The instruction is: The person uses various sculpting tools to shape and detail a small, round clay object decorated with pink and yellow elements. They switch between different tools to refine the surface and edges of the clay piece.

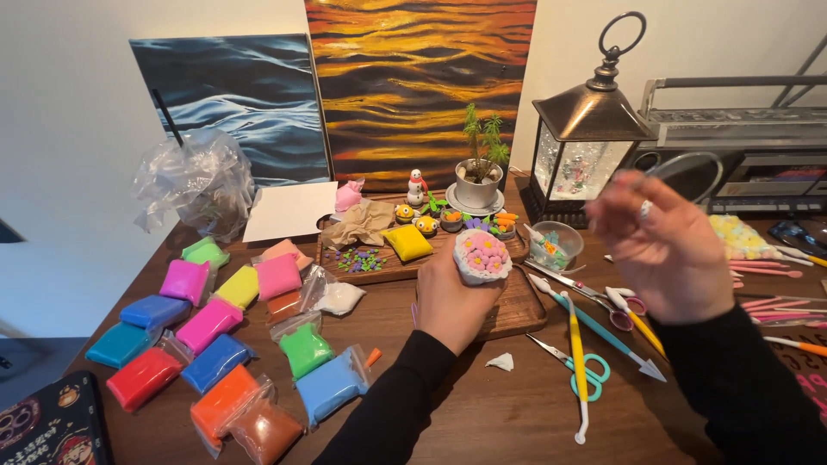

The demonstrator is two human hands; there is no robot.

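Upright, clay bouquet [482, 256] in left hand [450, 297]

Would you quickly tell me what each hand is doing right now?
Left hand: closed around a small clay flower pot.
Right hand: raised and blurred, fingers loosely open, holding nothing visible.

Left on the bench [482, 422]: clay packets [215, 344] in rows, crumpled plastic bag [202, 185] behind them, paper sheet [289, 209] just right of the bag. Centre: wooden tray [517, 310], with small clay figures [448, 215] and potted plant [479, 176] along its back edge. Above the tray's front: left hand [448, 301] around a clay flower pot [482, 256]. Right of the tray: small bowl [556, 244], scissors [573, 362] and modelling tools [603, 331], under the raised right hand [663, 250]. Behind: lantern [586, 129], two paintings [345, 95] against the wall.
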